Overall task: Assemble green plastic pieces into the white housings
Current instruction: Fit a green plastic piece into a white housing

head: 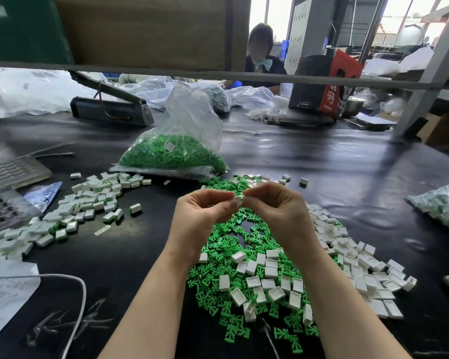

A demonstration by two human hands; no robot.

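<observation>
A: Head view, item one?
B: Left hand [205, 213] and right hand [272, 206], raised together above the counter [347, 156]. Fingertips pinching one white housing [237, 200] between them; probably held up close so a green piece can be lined up and pushed in. Green piece itself hidden by the fingers, so cannot tell if seated.

A: Stock below?
B: Loose green pieces [233, 255] spread directly beneath the hands, mixed with empty white housings [360, 265] trailing to the right. Likely kept within easy reach of both hands.

A: Finished goods?
B: Pile of assembled units [88, 203] to the left, white with green showing, well apart from the raw stock; apparently sorted aside.

A: Reserves?
B: Clear bag of green pieces [176, 151] farther back on the counter, open at the top. Second bag [443, 203] at right edge, contents unclear.

A: Other entries?
B: White cable [81, 294] at lower left. Another person [262, 53] seated beyond the counter.
</observation>
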